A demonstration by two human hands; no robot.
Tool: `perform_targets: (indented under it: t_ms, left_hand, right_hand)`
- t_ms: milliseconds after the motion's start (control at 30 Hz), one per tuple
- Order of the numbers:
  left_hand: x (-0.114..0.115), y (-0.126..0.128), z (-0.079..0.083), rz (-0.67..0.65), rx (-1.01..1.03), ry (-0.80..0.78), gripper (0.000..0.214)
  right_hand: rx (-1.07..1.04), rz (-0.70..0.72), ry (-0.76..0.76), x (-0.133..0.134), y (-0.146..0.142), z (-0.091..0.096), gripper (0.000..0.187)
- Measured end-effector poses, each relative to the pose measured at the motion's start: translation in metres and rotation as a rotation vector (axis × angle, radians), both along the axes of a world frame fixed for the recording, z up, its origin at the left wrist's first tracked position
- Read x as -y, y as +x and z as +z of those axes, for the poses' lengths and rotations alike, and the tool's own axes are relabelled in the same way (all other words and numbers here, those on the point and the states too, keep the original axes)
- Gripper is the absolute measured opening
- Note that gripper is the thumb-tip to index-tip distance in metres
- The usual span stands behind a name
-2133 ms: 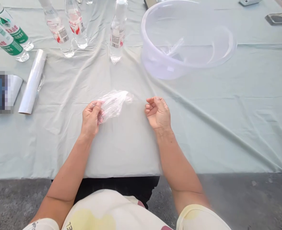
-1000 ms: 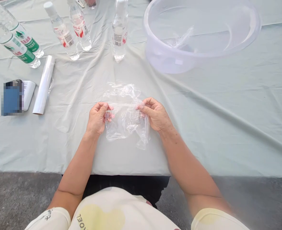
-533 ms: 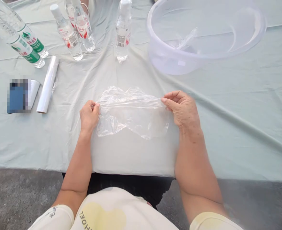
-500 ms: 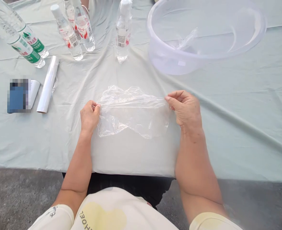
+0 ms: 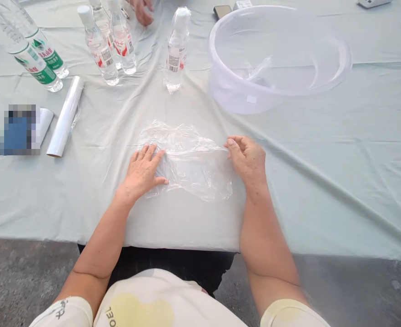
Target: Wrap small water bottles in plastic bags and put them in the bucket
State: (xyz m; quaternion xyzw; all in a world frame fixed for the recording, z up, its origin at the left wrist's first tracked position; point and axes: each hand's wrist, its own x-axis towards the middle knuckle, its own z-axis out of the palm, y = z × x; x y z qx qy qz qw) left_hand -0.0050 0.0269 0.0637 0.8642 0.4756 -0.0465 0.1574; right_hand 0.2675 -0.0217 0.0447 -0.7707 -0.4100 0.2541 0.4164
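Note:
A thin, crinkled sheet of clear plastic film lies on the pale green tablecloth in front of me. My left hand rests on its left side, palm down with fingers spread. At the right edge, my right hand pinches the film between thumb and fingers. A crease runs across the film between the two hands. To the left lies a roll of clear film, apart from both hands.
A translucent basin with some crumpled clear plastic inside stands at back right. Several water bottles stand at back and left. Beside the roll is a blurred-out blue item. Another person's hand shows at the far edge.
My left hand has let go of the film's left edge and now lies flat on it. My right hand still pinches its edge, slightly further left. Another person's hand has come into view.

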Motion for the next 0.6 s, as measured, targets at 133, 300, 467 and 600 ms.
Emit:
perform_targets:
  t_ms: [133,300,467,600]
  left_hand:
    - [0.006,-0.014,0.009,0.015,-0.135,-0.041,0.1]
    - [0.005,-0.033,0.009,0.009,-0.18,-0.019,0.114]
    - [-0.002,-0.045,-0.002,-0.021,-0.135,-0.045,0.123]
    - [-0.005,-0.052,-0.014,-0.036,-0.053,-0.043,0.123]
  right_hand:
    - [-0.295,0.282,-0.216,0.006,-0.012,0.012,0.058]
    - [-0.191,0.289,-0.278,0.003,-0.024,0.015,0.063]
    - [-0.296,0.376,-0.242,-0.008,-0.046,0.026,0.078]
    - [-0.475,0.383,-0.175,-0.031,-0.057,0.022,0.075]
